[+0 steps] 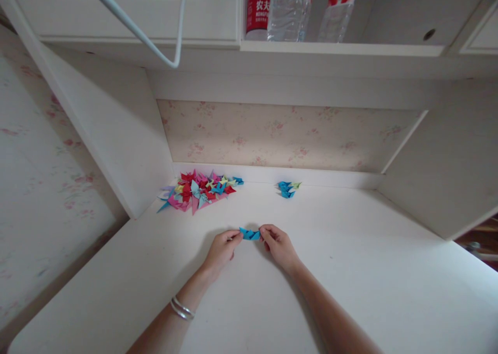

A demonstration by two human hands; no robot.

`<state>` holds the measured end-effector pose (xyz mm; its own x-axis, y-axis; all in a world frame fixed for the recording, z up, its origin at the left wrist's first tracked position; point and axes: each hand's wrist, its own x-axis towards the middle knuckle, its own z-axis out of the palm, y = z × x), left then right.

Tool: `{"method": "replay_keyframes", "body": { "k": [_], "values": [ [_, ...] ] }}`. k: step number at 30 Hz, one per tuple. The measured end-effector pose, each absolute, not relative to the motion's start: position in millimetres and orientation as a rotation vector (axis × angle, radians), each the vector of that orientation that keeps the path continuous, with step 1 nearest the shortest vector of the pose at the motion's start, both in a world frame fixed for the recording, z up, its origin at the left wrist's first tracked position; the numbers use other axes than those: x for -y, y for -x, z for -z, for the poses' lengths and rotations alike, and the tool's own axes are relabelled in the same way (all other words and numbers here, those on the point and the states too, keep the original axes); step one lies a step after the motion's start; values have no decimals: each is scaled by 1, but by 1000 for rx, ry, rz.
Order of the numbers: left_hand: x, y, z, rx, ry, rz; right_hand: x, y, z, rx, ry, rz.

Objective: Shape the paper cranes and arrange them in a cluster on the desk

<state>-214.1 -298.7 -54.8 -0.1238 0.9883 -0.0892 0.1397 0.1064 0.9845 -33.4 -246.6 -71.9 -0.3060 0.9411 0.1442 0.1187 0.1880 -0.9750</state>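
A small folded piece of blue paper (250, 234) is stretched between my two hands, just above the white desk (350, 302). My left hand (223, 250) pinches its left end between thumb and fingers. At the other end, my right hand (278, 245) grips it the same way. Dark gaps or creases show along the paper's middle, too small to make out exactly. Beyond the hands, at the back left, lies a heap of colourful folded paper pieces (196, 190). A smaller group of blue and pale green folded papers (287, 189) lies at the back, right of the heap.
A white shelf (342, 49) overhangs the desk, with plastic bottles (288, 12) on it. A white bent tube (143, 38) hangs down at the upper left. White side panels (105, 115) and a flowered back wall (280, 136) enclose the desk.
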Motion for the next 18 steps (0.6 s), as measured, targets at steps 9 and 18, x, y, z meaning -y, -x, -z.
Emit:
{"method": "replay_keyframes", "body": {
  "k": [9,18],
  "values": [
    [299,215,55,-1456,-1188,-1121,247,33,71,1626,1009,-1193],
    [295,216,63,-1508,-1149,-1152,220,20,70,1328,982,-1284]
  ]
}}
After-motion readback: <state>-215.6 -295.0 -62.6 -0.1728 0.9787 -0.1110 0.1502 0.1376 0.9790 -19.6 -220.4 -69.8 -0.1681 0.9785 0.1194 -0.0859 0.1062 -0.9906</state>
